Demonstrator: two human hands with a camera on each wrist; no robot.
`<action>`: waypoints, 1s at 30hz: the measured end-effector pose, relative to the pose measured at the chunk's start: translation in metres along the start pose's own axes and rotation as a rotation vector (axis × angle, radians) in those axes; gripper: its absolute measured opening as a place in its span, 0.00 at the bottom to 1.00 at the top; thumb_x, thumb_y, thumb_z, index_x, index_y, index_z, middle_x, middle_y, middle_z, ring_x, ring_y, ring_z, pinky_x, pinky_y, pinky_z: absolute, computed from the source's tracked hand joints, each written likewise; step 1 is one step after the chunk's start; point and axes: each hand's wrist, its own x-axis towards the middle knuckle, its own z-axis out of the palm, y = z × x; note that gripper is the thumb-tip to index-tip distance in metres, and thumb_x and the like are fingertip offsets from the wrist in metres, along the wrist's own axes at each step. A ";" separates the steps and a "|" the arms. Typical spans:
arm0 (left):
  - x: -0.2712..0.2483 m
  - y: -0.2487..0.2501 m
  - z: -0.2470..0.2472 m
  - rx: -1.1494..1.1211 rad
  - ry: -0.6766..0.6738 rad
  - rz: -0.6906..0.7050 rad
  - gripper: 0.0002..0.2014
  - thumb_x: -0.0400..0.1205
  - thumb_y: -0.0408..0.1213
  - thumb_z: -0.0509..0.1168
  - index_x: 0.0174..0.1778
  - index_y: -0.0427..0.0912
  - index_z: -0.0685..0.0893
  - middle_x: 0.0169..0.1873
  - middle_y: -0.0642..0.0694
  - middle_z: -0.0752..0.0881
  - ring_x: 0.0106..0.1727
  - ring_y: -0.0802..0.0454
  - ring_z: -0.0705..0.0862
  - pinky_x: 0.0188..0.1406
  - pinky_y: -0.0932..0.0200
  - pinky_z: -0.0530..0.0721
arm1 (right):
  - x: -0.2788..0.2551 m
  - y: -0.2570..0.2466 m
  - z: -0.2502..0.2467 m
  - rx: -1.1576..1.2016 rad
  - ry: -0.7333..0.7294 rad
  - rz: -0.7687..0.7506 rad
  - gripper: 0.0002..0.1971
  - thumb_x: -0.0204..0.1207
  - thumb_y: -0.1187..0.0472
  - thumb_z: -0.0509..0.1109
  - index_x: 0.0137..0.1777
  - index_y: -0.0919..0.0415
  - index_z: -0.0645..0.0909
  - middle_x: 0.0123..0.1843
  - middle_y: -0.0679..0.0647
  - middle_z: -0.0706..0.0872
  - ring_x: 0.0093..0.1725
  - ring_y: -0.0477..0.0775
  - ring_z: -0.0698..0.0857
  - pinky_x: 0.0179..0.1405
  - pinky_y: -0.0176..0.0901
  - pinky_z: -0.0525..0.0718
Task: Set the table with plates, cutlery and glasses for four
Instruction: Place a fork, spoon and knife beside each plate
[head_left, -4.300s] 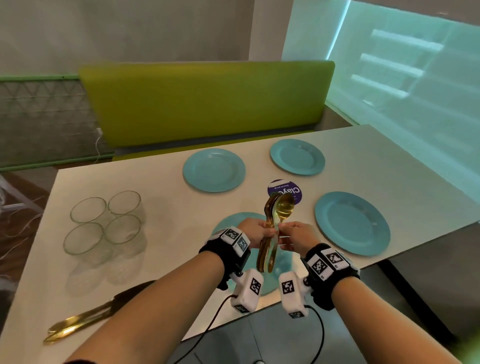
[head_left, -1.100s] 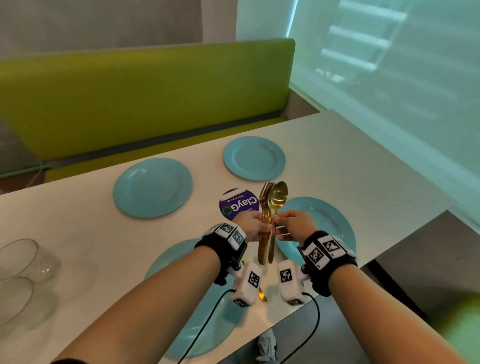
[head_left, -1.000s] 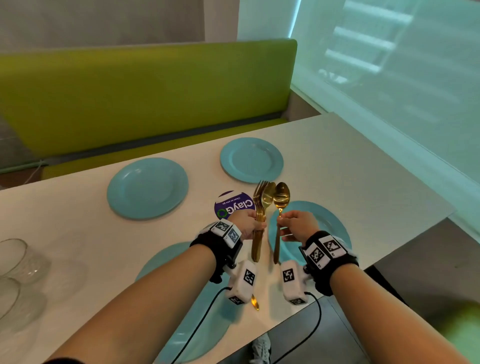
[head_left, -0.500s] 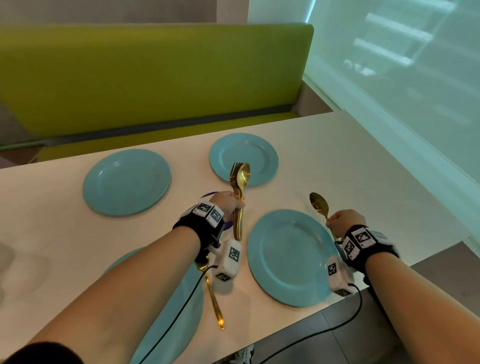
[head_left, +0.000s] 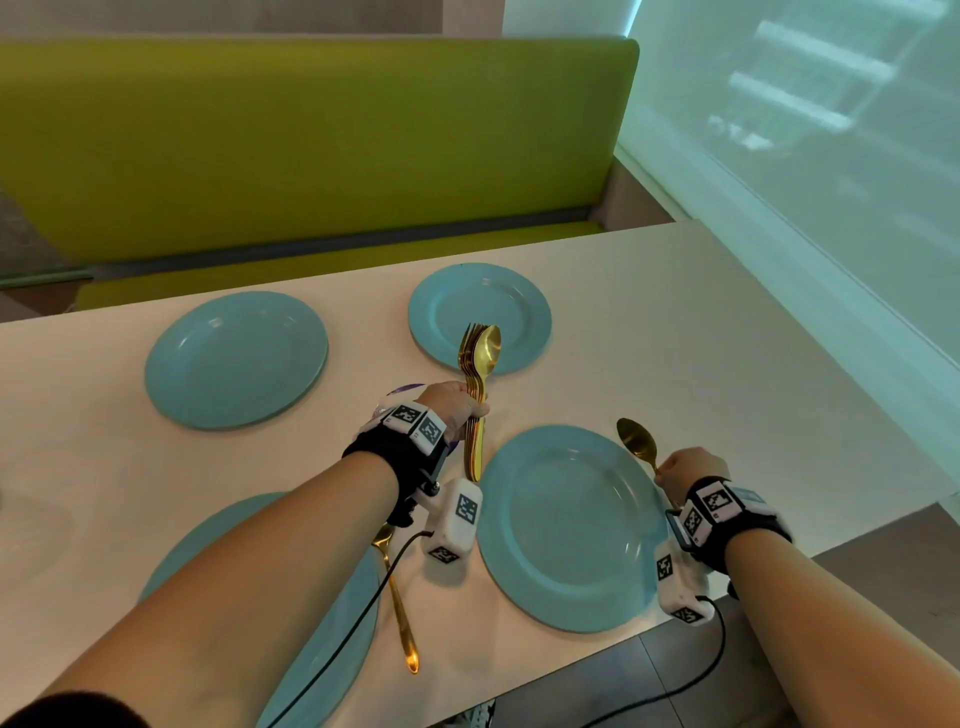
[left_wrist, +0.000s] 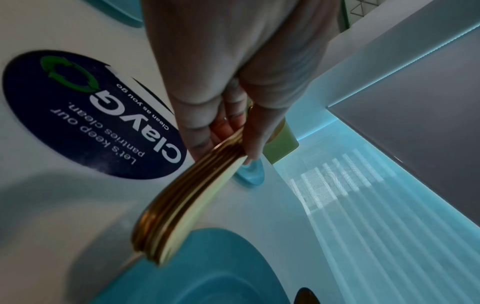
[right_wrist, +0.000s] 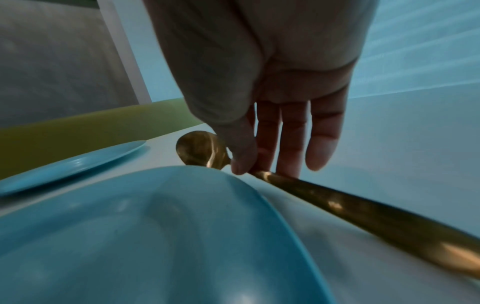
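Note:
Several blue plates lie on the white table (head_left: 675, 332). My left hand (head_left: 454, 408) grips a bundle of gold forks and spoons (head_left: 477, 374) upright, left of the near right plate (head_left: 569, 525); the left wrist view shows the bundle's handles (left_wrist: 182, 205) in my fingers. My right hand (head_left: 688, 467) pinches a single gold spoon (head_left: 638, 444) by its neck, low at that plate's right rim. In the right wrist view the spoon (right_wrist: 337, 203) lies along the plate's edge (right_wrist: 259, 197). Another gold spoon (head_left: 397, 603) lies beside the near left plate (head_left: 332, 644).
Two more blue plates (head_left: 236, 358) (head_left: 480, 314) sit on the far side. A dark round sticker (left_wrist: 85, 115) is stuck at the table's centre. A green bench (head_left: 311, 145) runs behind the table, a frosted glass wall (head_left: 805, 130) at right. The near table edge is close.
My right hand took one spoon out of the bundle and carried it right and down to the near right plate's right side. The left hand kept the bundle.

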 end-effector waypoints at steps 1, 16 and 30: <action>0.000 -0.001 0.001 0.003 0.003 0.001 0.14 0.80 0.21 0.63 0.32 0.41 0.74 0.28 0.44 0.75 0.28 0.51 0.74 0.28 0.58 0.75 | 0.001 0.001 0.002 -0.004 0.004 0.002 0.11 0.79 0.59 0.64 0.55 0.59 0.87 0.56 0.54 0.89 0.55 0.55 0.87 0.49 0.37 0.82; -0.007 -0.004 0.003 0.023 0.037 0.007 0.14 0.79 0.23 0.66 0.32 0.42 0.75 0.28 0.45 0.77 0.29 0.52 0.75 0.27 0.60 0.74 | 0.007 0.002 0.011 0.013 0.043 0.008 0.12 0.77 0.63 0.62 0.50 0.61 0.87 0.47 0.57 0.88 0.38 0.56 0.79 0.38 0.38 0.75; -0.014 -0.005 0.009 -0.086 0.041 -0.002 0.13 0.81 0.19 0.61 0.35 0.39 0.74 0.30 0.42 0.79 0.31 0.51 0.80 0.37 0.56 0.80 | -0.003 -0.001 0.009 0.048 0.060 0.040 0.10 0.77 0.65 0.62 0.43 0.64 0.85 0.37 0.57 0.80 0.37 0.58 0.78 0.36 0.40 0.75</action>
